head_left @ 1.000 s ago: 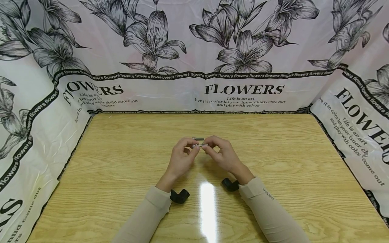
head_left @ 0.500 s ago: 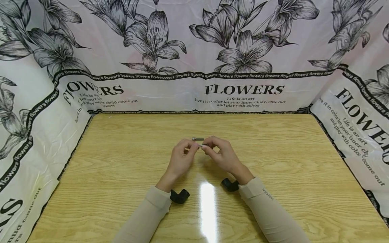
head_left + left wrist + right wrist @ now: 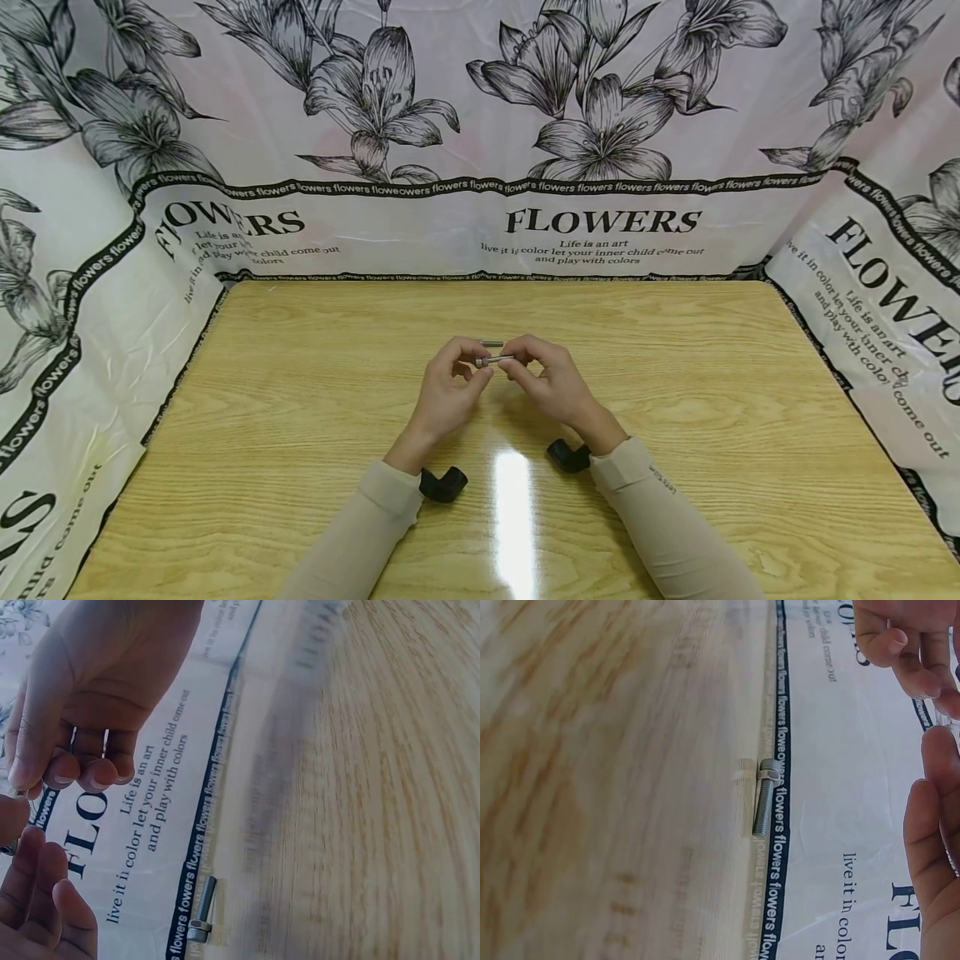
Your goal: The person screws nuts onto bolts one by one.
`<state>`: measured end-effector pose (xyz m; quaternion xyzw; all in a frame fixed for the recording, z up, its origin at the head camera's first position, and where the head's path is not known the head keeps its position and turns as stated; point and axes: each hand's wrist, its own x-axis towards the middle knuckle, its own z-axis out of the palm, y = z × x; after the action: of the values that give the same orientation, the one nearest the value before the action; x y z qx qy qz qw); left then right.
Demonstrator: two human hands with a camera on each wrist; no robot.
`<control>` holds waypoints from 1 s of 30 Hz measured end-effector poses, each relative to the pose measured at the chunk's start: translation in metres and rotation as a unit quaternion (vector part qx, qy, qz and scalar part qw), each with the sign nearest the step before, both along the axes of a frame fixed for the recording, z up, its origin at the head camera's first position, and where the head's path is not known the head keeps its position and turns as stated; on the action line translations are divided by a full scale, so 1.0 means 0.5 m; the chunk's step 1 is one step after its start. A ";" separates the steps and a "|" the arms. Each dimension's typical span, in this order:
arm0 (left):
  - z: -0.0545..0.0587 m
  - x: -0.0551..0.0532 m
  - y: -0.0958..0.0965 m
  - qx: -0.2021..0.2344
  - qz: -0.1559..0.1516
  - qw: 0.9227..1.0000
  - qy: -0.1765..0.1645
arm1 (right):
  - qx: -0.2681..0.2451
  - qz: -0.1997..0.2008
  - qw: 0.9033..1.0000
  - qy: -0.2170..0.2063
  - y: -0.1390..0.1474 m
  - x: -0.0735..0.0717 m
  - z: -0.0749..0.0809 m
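Both hands meet above the table around a small metal bolt (image 3: 497,359). The right hand (image 3: 557,385) pinches the thin threaded end between thumb and forefinger. At the thicker left end, the left hand (image 3: 448,390) has its curled thumb and fingers around the metal, with the thumb slightly apart in the head view. In the left wrist view, fingers mostly cover this bolt. Just beyond the hands, a second bolt (image 3: 492,343) lies on the table, its head partly hidden by the left forefinger. The right wrist view shows this bolt (image 3: 764,799) whole, with a nut near its head.
The wood-grain table (image 3: 300,358) carries a bright light reflection near the front. Flower-printed cloth (image 3: 420,233) stands along the back and both sides. A black curved piece (image 3: 444,485) sits at the left wrist, another black piece (image 3: 568,457) at the right.
The left thumb and forefinger, closed over the thick end of the held bolt half a second ago, have parted and show it again. The right hand stays almost still.
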<state>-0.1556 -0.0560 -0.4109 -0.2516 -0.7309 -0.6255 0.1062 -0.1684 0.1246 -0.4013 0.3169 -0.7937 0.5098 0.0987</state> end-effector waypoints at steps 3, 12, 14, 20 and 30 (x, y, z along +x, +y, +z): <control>0.004 0.002 0.000 0.000 0.001 1.000 -0.012 | 0.000 -0.001 1.000 0.000 -0.001 0.001 0.002; 0.009 0.005 0.000 -0.012 0.018 0.998 -0.058 | -0.005 0.004 1.000 0.006 -0.001 -0.004 -0.004; 0.012 0.007 0.000 -0.019 0.028 0.997 -0.069 | -0.005 0.006 1.000 0.005 0.000 -0.004 -0.005; 0.014 0.007 0.001 -0.032 0.044 0.994 -0.091 | -0.006 0.012 1.000 0.001 0.000 -0.003 -0.005; 0.005 0.003 0.000 -0.012 0.019 0.999 -0.025 | -0.003 0.007 1.000 0.003 0.001 -0.004 -0.007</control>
<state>-0.1539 -0.0561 -0.4083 -0.2236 -0.7455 -0.6204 0.0968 -0.1704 0.1253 -0.4048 0.3236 -0.7896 0.5118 0.0991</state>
